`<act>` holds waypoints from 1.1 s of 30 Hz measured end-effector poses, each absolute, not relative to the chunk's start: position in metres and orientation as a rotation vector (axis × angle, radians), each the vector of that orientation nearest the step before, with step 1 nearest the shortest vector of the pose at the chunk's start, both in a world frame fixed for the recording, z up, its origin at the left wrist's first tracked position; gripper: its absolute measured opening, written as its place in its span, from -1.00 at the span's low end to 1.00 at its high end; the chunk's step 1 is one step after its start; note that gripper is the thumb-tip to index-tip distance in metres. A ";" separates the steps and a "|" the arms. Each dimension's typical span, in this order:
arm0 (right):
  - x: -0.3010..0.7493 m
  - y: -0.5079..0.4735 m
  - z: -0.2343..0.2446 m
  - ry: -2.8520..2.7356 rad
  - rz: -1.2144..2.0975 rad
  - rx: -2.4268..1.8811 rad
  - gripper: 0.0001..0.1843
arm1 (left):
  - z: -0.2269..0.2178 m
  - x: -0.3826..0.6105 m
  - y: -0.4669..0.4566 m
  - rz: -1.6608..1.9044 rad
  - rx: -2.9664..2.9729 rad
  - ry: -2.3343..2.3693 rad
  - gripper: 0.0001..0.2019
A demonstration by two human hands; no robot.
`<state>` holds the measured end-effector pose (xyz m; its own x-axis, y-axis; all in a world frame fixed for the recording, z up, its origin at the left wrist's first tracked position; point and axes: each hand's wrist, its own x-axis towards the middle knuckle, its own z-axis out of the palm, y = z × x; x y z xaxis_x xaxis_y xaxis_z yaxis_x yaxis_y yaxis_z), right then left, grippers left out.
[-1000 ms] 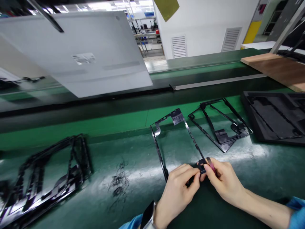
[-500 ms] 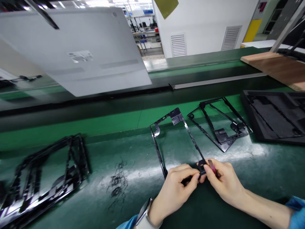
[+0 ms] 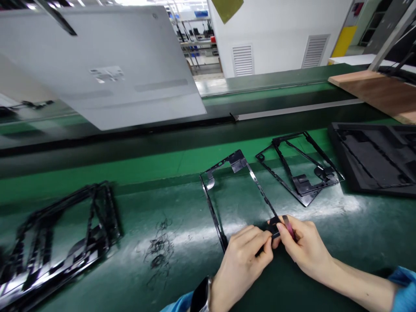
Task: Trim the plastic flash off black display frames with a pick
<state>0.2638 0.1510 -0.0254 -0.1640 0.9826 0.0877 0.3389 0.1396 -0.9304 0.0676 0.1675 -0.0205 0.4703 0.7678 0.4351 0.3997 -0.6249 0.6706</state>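
Note:
A thin black plastic frame (image 3: 260,189) is held above the green bench, its far end raised and its near corner between my hands. My right hand (image 3: 303,245) pinches that corner with thumb and fingers. Tucked in the same hand is a small blade-like tool (image 3: 287,226) with a metal tip and a reddish handle. My left hand (image 3: 248,260) is closed, thumb and forefinger pinched at the black corner piece (image 3: 274,228). Whether a scrap lies between those fingertips is hidden. The frame's near edge disappears behind my left hand.
Thin black trimmings (image 3: 159,251) lie in a tangle left of my hands. Several black frames (image 3: 68,242) are stacked at far left. More frames (image 3: 302,173) overlap at right, beside a black foam tray (image 3: 344,173). A grey panel (image 3: 130,95) overhangs the back left.
The held frame has tipped slightly, its far end shifting a little left. My left wrist has turned, showing more of the watch face. My right hand has barely moved.

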 end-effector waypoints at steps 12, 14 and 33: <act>0.266 0.152 -0.026 -1.463 1.217 -1.277 -0.56 | -0.020 0.061 0.173 1.031 2.043 0.995 -0.82; 0.267 0.151 -0.028 -1.455 1.208 -1.285 -0.58 | -0.020 0.060 0.172 1.127 2.105 0.988 -0.81; 0.263 0.150 -0.023 -1.658 1.014 -1.251 -0.70 | -0.023 0.065 0.169 1.035 2.245 1.041 -0.83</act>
<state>0.2628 0.1495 -0.0226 -0.1839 0.9741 0.1319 0.3261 0.1871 -0.9267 0.0646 0.1694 -0.0229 0.4318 0.7869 0.4407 0.4453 -0.6110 0.6546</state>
